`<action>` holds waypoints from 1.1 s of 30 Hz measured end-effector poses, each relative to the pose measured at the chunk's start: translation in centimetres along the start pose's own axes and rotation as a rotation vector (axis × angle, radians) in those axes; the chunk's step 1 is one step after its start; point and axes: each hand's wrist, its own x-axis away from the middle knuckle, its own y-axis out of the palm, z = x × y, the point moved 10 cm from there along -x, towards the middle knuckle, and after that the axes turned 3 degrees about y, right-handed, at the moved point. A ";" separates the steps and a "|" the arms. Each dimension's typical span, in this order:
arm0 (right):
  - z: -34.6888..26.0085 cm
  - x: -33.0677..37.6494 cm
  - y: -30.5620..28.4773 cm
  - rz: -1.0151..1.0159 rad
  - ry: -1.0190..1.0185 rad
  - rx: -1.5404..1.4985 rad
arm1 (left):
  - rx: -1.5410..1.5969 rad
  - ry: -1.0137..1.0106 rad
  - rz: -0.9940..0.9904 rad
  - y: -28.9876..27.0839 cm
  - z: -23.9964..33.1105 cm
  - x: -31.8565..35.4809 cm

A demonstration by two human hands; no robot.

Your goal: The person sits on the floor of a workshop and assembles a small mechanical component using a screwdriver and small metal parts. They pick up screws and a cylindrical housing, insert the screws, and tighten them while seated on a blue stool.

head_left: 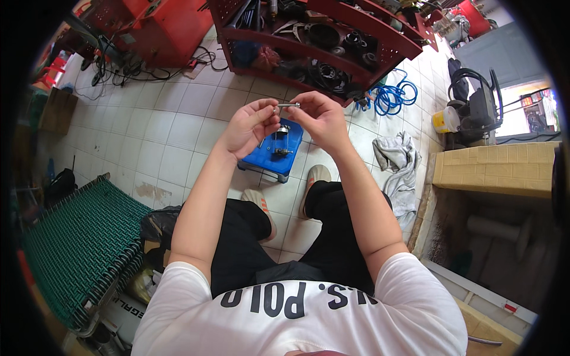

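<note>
White tiled workshop floor [166,124], red metal parts rack [332,35] behind. I hold one small silver metal bolt [289,105] level above a blue plastic stool [279,148]: left hand [249,127] and right hand [320,118] each pinched closed on an end. Stiff, light, likely slippery; best gripped at the ends.

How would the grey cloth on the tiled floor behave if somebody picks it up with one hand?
The grey cloth lies crumpled in soft folds, so it would probably hang limp and drape instead of keeping its shape. It looks thin, so it is likely light for its size. It spreads flat over the tiled floor, so it should not roll, though a push may only bunch it.
</note>
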 end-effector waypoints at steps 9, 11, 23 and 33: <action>-0.7 0.4 0.6 -0.040 -0.043 0.209 | -0.083 0.006 0.095 -1.1 -0.3 0.2; -0.7 0.4 0.7 -0.043 -0.033 0.240 | -0.082 0.014 0.089 -1.1 -0.3 0.1; -1.6 0.4 1.0 -0.002 -0.143 0.418 | -0.279 0.003 0.219 -2.6 -0.2 0.1; 1.5 0.1 0.6 0.031 -0.007 0.436 | -0.317 0.122 0.219 -1.8 0.5 -0.1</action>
